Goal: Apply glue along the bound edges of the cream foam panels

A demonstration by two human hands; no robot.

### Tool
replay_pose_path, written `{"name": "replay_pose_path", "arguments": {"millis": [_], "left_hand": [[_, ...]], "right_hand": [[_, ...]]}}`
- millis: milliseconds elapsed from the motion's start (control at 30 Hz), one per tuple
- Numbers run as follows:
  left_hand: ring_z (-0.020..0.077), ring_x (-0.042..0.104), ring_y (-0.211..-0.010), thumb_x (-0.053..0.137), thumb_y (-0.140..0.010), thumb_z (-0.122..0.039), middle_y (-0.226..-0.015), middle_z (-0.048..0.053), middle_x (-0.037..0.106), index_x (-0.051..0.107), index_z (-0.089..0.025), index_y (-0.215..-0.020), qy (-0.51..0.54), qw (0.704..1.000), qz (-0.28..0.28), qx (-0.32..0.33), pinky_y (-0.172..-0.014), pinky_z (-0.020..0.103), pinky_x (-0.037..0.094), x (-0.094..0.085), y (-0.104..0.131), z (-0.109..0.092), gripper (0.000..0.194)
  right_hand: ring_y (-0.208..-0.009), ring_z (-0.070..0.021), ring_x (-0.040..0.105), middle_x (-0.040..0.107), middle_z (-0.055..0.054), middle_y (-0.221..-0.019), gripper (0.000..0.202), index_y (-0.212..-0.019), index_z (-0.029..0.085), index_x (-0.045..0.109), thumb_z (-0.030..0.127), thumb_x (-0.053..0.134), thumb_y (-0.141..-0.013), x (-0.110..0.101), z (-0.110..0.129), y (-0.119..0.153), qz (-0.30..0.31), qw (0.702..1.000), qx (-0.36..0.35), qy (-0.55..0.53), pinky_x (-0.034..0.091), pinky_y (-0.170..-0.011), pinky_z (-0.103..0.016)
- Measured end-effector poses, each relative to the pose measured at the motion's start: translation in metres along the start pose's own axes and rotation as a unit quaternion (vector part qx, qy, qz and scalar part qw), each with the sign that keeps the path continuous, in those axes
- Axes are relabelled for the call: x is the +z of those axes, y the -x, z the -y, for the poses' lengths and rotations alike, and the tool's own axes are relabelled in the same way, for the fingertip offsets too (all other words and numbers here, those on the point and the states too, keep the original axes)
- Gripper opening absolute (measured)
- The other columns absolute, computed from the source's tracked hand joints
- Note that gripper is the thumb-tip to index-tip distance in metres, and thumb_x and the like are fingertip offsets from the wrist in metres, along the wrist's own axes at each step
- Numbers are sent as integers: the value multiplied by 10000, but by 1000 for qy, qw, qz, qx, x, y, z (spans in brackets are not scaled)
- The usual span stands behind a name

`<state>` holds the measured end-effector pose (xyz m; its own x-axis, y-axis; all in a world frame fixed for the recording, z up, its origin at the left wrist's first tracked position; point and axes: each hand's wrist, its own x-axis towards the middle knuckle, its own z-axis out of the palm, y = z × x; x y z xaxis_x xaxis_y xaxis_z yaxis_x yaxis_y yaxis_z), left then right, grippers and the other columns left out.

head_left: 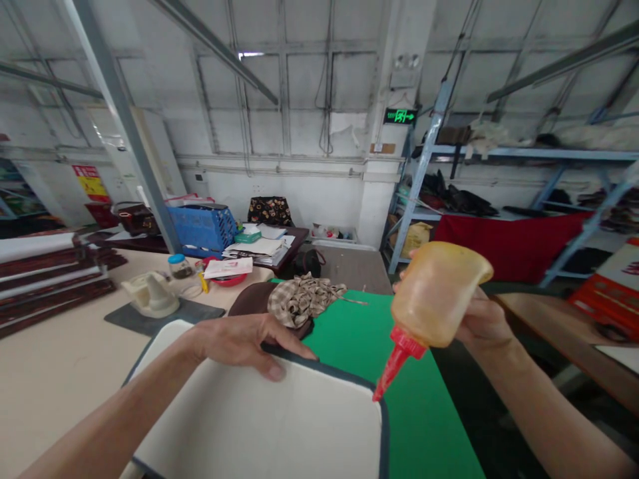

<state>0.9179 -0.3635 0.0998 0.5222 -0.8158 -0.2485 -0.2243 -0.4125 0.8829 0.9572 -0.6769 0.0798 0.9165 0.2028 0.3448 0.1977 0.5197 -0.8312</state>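
Note:
A white panel with a dark blue-grey edge fills the lower middle of the view, tilted up off the table. My left hand grips its far edge, thumb on the white face and fingers over the rim. In my right hand is a yellowish squeeze bottle, turned upside down. Its red nozzle points down, the tip at the panel's far right corner, on or just above the inner line of the border. Most of my right hand's fingers are hidden behind the bottle.
A green mat covers the table beyond the panel, with a crumpled checked cloth on it. At left stand a cream tape dispenser, a jar with blue lid and a blue crate. Blue shelving rises at right.

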Motion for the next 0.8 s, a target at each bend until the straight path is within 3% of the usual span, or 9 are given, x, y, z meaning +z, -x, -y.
{"name": "replay_pose_path", "arguments": {"millis": [233, 500, 700, 800], "left_hand": [[283, 565, -1121, 581, -796, -334, -1199, 34, 639, 572, -76, -1235, -36, 999, 26, -28, -950, 329, 426, 4, -29, -16, 509], [293, 587, -1087, 570, -800, -364, -1169, 53, 655, 582, -39, -1215, -30, 999, 31, -18, -933, 320, 436, 11, -49, -24, 527], [264, 610, -1050, 592, -786, -392, -1130, 21, 676, 597, -64, -1199, -19, 999, 10, -30, -894, 293, 465, 13, -52, -25, 528], [273, 621, -1026, 594, -790, -362, -1106, 32, 687, 610, -53, -1180, -24, 1000, -5, -18, -883, 304, 472, 14, -51, -23, 498]], "right_hand": [[-768, -352, 667, 688, -180, -901, 779, -1119, 86, 590, 234, 789, -381, -32, 10, -3, 2, 1000, 10, 16, 498, -698, -521], [-740, -334, 676, 700, -164, -862, 607, -1005, 92, 647, 213, 785, -426, -51, 13, -6, 45, 999, -1, 5, 510, -689, -499], [-692, -315, 679, 702, -156, -832, 658, -1005, 85, 641, 179, 809, -376, -58, 12, -8, 16, 1000, 10, -4, 532, -632, -459], [-676, -312, 678, 702, -142, -819, 560, -894, 106, 655, 162, 807, -358, -64, 12, -7, -7, 1000, 15, 0, 535, -640, -465]]}}
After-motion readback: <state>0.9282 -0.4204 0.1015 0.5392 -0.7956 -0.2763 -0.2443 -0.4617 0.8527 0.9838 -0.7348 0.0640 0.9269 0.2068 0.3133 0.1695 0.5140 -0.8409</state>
